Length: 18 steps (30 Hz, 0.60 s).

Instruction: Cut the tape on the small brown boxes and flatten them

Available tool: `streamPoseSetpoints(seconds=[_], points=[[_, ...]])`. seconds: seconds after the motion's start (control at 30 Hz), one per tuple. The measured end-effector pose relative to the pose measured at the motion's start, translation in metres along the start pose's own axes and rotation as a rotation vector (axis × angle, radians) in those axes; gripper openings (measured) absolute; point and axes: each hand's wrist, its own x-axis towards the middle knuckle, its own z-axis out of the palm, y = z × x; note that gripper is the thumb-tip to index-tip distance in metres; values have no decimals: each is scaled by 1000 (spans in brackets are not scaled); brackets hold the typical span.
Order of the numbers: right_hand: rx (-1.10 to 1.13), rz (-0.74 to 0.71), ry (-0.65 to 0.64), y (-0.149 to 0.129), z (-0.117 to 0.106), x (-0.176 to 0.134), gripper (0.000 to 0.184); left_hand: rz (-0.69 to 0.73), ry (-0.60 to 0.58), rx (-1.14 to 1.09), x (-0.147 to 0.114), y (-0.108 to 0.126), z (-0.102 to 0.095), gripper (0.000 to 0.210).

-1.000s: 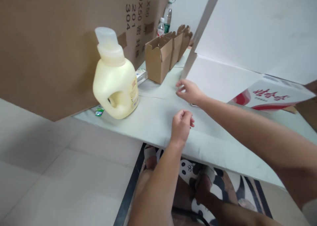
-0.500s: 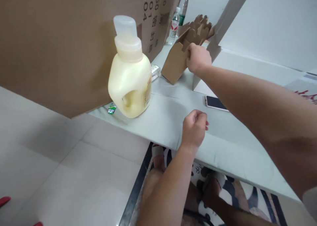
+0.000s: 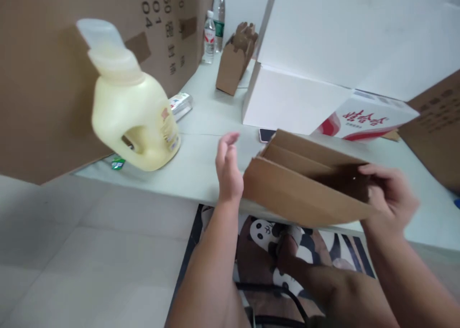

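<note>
A brown cardboard piece (image 3: pixel 305 194), folded with an opening along its top, is tilted over the table's front edge. My right hand (image 3: pixel 390 198) grips its right end, thumb inside and fingers around the wall. Beside its left end, my left hand (image 3: pixel 229 167) is raised with the fingers apart and holds nothing; whether it touches the cardboard I cannot tell. Farther back, more folded cardboard pieces (image 3: pixel 232 62) stand upright in a group. To the left stands a pale yellow jug (image 3: pixel 134 112) with a translucent cap.
A large printed carton (image 3: pixel 46 79) rises at the left. Two plastic bottles (image 3: pixel 209 38) stand at the back. A white box (image 3: pixel 287 96), a red-and-white box (image 3: pixel 366 115) and a partly covered phone (image 3: pixel 266 135) lie behind the cardboard. A green packet (image 3: pixel 118 163) is near the jug.
My right hand has taken a cardboard piece from the back group and brought it toward me, to the right. My left hand has opened. The view has turned right.
</note>
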Motion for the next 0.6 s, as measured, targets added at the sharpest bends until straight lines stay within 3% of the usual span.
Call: streamPoseSetpoints(seconds=[0.07,0.13,0.2,0.33,0.4,0.6], points=[[154,141,23,22,-13,-28,19,-13,-340,-72,-11,-2,14,41],[284,227,100,42,-16,-49,18,-30,-514,-98,-23,-3,27,45],[316,221,118,57,-16,-62,19,-27,-541,-89,-30,-6,35,48],[254,15,-30,73,-20,-73,54,24,-614,-12,-30,-15,41,60],[284,-12,-38,76,-24,-73,65,54,-638,8,-27,-20,45,68],[292,86,-20,82,-36,-68,48,68,-605,82,-32,-32,71,56]])
